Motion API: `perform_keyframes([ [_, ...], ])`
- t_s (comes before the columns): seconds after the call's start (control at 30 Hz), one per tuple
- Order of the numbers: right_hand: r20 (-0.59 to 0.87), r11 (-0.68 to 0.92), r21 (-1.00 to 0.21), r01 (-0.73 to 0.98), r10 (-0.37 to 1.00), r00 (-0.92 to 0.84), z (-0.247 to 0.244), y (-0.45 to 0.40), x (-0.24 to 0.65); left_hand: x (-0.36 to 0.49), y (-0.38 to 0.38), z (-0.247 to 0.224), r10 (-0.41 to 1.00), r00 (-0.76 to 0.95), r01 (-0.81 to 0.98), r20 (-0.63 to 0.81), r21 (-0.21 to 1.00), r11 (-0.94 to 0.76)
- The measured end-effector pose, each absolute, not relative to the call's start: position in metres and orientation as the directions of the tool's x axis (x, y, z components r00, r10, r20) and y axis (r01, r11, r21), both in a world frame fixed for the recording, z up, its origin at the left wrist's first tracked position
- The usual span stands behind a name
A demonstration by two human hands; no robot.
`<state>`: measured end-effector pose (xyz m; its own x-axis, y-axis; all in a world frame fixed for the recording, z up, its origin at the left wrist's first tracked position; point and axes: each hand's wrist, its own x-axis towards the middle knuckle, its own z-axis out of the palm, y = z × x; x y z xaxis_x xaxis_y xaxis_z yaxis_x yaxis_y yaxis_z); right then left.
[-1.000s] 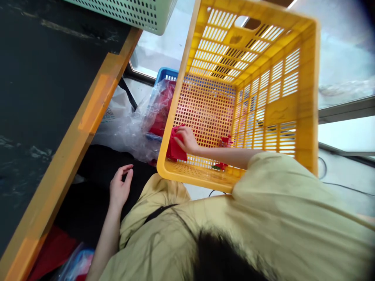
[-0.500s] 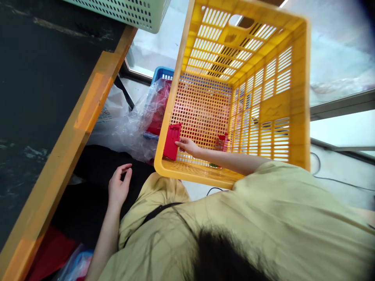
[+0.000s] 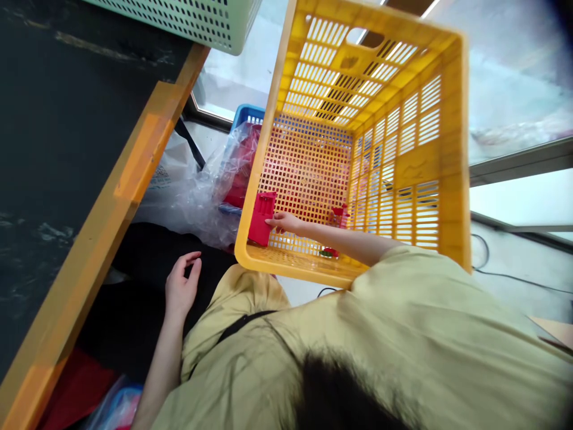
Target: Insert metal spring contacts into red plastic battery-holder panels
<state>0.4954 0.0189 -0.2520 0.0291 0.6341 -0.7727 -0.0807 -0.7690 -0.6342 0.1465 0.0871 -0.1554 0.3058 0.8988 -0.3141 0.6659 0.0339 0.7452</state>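
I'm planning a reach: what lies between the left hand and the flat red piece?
Black cloth nearest the left hand, then the yellow crate's rim beside the flat red piece, as the head view shows.

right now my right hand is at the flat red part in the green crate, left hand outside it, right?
The crate is yellow, not green; the head view shows your right hand at the flat red part inside it, left hand outside.

Yellow latticed crate (image 3: pixel 452 149) — red flat piece (image 3: pixel 259 228) — pale green perforated basket (image 3: pixel 197 21)
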Motion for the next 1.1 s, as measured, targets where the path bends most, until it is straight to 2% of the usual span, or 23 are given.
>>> perform_keyframes([
  [0.23, -0.771, -0.75, -0.623, -0.225, 0.637, 0.009, -0.244, 0.018, 0.493, 0.148, 0.088, -0.156, 0.898, 0.302, 0.676, -0.321, 0.736, 0.036],
  [0.4, -0.72, -0.68, -0.607, -0.411, 0.689, -0.076, -0.214, 0.016, 0.525, 0.146, 0.087, -0.155, 0.898, 0.307, 0.676, -0.317, 0.736, 0.029],
  [0.53, -0.711, -0.676, -0.554, -0.485, 0.688, -0.147, -0.191, 0.002, 0.557, 0.146, 0.087, -0.157, 0.899, 0.308, 0.67, -0.311, 0.742, 0.027],
  [0.8, -0.735, -0.759, -0.48, -0.44, 0.622, -0.271, -0.211, -0.013, 0.543, 0.145, 0.088, -0.158, 0.897, 0.319, 0.672, -0.307, 0.741, 0.015],
  [1.1, -0.769, -0.775, -0.566, -0.282, 0.619, -0.157, -0.258, 0.009, 0.504, 0.144, 0.088, -0.161, 0.901, 0.324, 0.683, -0.288, 0.731, -0.012],
])
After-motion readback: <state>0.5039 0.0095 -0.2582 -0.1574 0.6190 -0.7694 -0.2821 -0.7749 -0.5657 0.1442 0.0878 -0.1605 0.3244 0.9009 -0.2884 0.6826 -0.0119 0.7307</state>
